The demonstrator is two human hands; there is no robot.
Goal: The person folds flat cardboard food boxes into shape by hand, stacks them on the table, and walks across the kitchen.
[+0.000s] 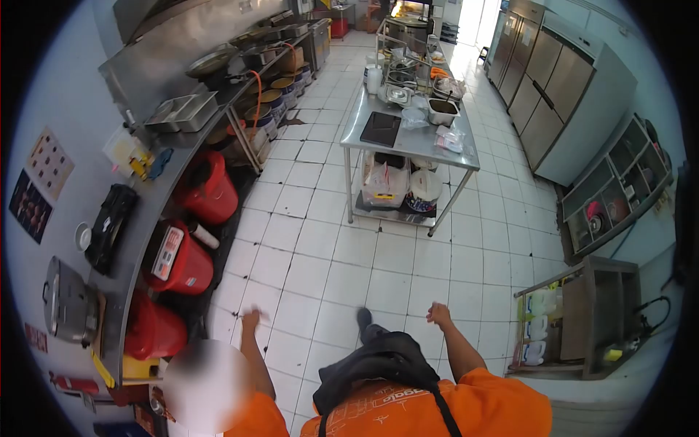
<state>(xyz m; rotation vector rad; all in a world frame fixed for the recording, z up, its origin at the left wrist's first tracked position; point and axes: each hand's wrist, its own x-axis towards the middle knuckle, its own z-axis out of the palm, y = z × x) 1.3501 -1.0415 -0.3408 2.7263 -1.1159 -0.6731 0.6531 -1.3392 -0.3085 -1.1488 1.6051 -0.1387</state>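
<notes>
My left hand (252, 318) hangs over the white tiled floor (331, 251), its fingers slightly apart and a little blurred. I see nothing in it. On the other side, my right hand (439, 314) is also above the tiles, fingers curled in, with no object showing. Both arms reach out from an orange shirt (473, 408). A black apron or bag (378, 364) bunches at my front, and one dark shoe (364, 318) shows below. Neither hand touches anything. A pale blurred patch covers the area beside my left arm.
Ahead stands a steel table (354, 135) with a black board (381, 129), bowls and containers. Along the left, red bins (207, 189) sit beneath a steel counter (186, 146). Refrigerators (546, 95), a rack (619, 186) and a sink cabinet (582, 320) line the right.
</notes>
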